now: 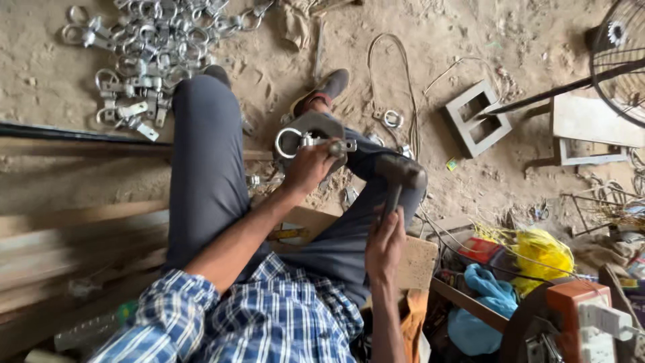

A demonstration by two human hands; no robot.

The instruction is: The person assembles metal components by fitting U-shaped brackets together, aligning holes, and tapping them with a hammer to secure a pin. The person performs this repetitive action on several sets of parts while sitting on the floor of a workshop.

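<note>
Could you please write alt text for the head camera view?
Seated on sandy ground, a person's left hand steadies a metal ring fitting on a block while the right hand grips a hammer. A pile of similar fittings lies nearby.

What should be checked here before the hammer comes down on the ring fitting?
1. Left hand grips the metal ring fitting: ok.
2. Fitting rests on the round steel block: ok.
3. Right hand closed around the hammer handle: ok.
4. Hammer head lined up over the fitting: not ok, it sits to the side, over the knee.
5. Left fingers clear of the strike point: cannot tell, they wrap close to the fitting's end.
6. Pile of finished fittings out of the swing path: ok.
</note>
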